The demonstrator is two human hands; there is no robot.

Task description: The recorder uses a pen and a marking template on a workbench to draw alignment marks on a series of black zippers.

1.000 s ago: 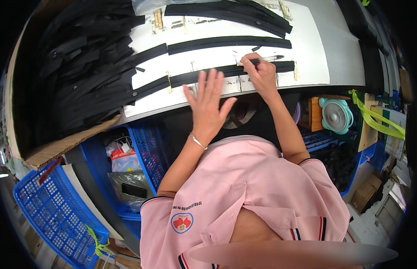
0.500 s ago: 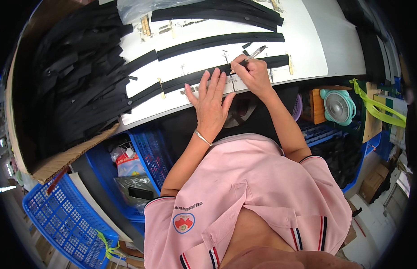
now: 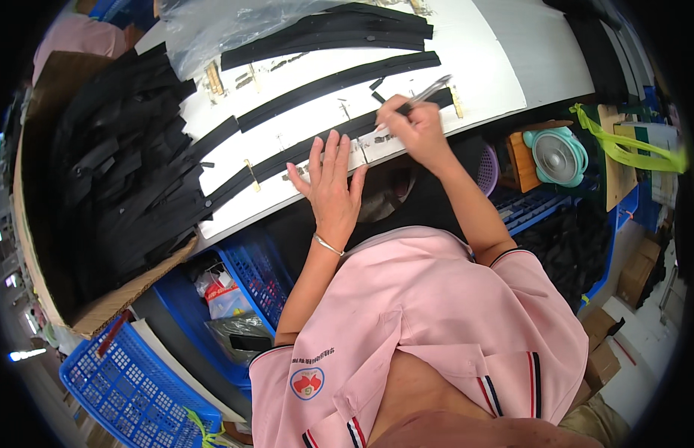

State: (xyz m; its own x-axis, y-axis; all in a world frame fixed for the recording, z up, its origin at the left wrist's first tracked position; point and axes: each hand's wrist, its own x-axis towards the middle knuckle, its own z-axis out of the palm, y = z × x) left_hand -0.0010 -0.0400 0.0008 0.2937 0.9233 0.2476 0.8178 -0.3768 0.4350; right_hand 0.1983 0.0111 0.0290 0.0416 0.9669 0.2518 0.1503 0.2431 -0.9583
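My left hand (image 3: 332,183) lies flat with fingers spread, its fingertips on the nearest black fabric strip (image 3: 276,162) along the white work board (image 3: 490,89). A bracelet circles that wrist. In my right hand (image 3: 418,136) is a pen (image 3: 430,90), gripped between thumb and fingers, slanting up to the right. Its lower end is close to the same strip, just right of my left fingers; whether it touches I cannot tell. Beyond lies a second black strip (image 3: 339,88), with small black scraps (image 3: 377,89) between the two.
At left a cardboard box (image 3: 130,287) holds a heap of black strips (image 3: 115,164). More strips (image 3: 324,35) and clear plastic (image 3: 205,33) lie at the back. Below the board are blue baskets (image 3: 138,388), a teal fan (image 3: 557,157) and a purple basket (image 3: 487,170). Someone in pink (image 3: 82,37) is at far left.
The whole view has shifted, with the board now further left. My right hand and pen have moved slightly right, away from my left fingers. My left hand stays on the strip.
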